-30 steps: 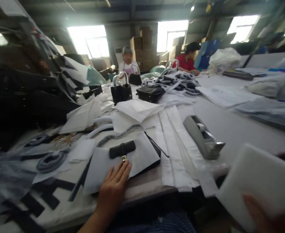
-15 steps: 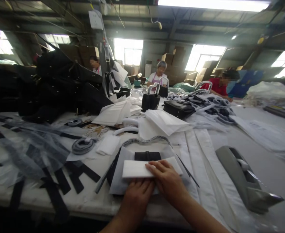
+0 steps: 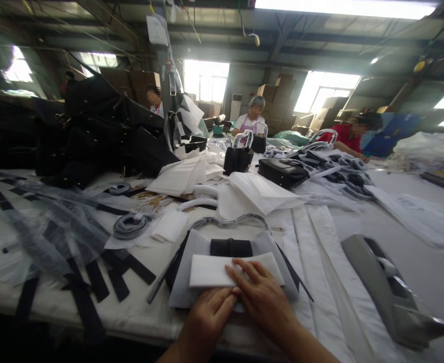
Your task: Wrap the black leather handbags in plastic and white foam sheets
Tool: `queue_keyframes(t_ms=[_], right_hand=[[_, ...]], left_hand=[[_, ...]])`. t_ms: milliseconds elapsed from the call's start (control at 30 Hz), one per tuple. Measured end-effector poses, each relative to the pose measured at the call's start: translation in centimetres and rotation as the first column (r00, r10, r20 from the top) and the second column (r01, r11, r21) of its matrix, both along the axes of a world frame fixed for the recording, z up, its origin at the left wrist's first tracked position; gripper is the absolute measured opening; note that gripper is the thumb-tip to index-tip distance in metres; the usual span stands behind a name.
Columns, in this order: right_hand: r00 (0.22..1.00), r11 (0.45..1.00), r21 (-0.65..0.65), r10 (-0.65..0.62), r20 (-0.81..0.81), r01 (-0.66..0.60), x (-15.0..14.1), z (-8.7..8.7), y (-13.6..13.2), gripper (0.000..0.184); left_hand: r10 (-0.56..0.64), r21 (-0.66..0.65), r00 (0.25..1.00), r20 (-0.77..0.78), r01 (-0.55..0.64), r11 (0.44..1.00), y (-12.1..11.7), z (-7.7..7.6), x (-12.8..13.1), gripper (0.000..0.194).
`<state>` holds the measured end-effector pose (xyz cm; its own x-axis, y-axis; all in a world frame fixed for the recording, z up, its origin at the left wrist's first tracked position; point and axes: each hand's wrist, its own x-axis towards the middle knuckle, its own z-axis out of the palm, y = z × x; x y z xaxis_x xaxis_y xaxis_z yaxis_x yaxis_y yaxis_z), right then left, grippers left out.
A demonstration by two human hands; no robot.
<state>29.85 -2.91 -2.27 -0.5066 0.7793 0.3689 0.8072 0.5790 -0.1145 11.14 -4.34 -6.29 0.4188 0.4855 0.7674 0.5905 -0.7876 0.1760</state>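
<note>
Lying under the right hand (fingers slightly spread), the white pad touches the left hand, fingers together.

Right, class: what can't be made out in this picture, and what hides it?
All in the head view:
- Bag front under the white pad: covered by pad and right hand.
- Left hand's fingertips: overlapped by the right.
- Marks on white sheet: blurred.
- Black pile's far end: cut off by left edge.
</note>
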Motion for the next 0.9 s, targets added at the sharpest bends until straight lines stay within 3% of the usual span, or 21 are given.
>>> queue_keyframes(t_ms=[167,267,400,533,600,667,767,833,900], right_hand=[[0.999,1.0,0.016,-0.005,-0.044,0.006,-0.2,0.0,-0.3,0.045],[0.996,1.0,0.004,0.018,-0.09,-0.018,-0.6,0.2,0.0,0.041],[0.979,0.997,0.003,0.074,-0.192,-0.074,-0.6,0.9,0.0,0.032],[0.906,0.983,0.08,0.185,-0.381,-0.167,1.0,1.9,-2.4,0.029],[0.861,0.991,0.074,0.131,-0.491,-0.108,2.1,1.8,-4.5,0.023],[0.822,0.997,-0.076,-0.036,-0.568,-0.008,3.1,1.2,-6.4,0.018],[0.776,0.915,-0.398,-0.296,-0.557,0.063,4.2,0.7,-7.9,0.039],[0.743,0.858,-0.514,-0.36,-0.565,0.026,4.9,1.1,-7.8,0.045],[0.696,0.835,-0.55,-0.375,-0.612,-0.033,6.0,2.5,-6.8,0.047]], left_hand=[[0.108,0.149,0.994,-0.01,-0.105,0.983,-0.2,0.8,0.5,0.028],[0.222,0.163,0.962,-0.158,-0.196,0.967,0.3,1.4,0.9,0.036],[0.186,0.086,0.892,-0.412,-0.165,0.982,1.6,1.0,0.6,0.06],[0.181,0.101,0.865,-0.467,-0.152,0.983,2.1,0.0,-0.1,0.061],[0.184,0.105,0.849,-0.495,-0.152,0.983,2.0,-0.1,-0.3,0.06],[0.19,0.106,0.831,-0.522,-0.157,0.982,1.9,0.0,-0.2,0.064],[0.198,0.128,0.819,-0.539,-0.153,0.98,1.9,0.0,-0.1,0.071],[0.211,0.158,0.815,-0.539,-0.148,0.976,2.1,-0.2,0.0,0.075],[0.222,0.199,0.814,-0.537,-0.133,0.971,2.5,-0.5,-0.2,0.076]])
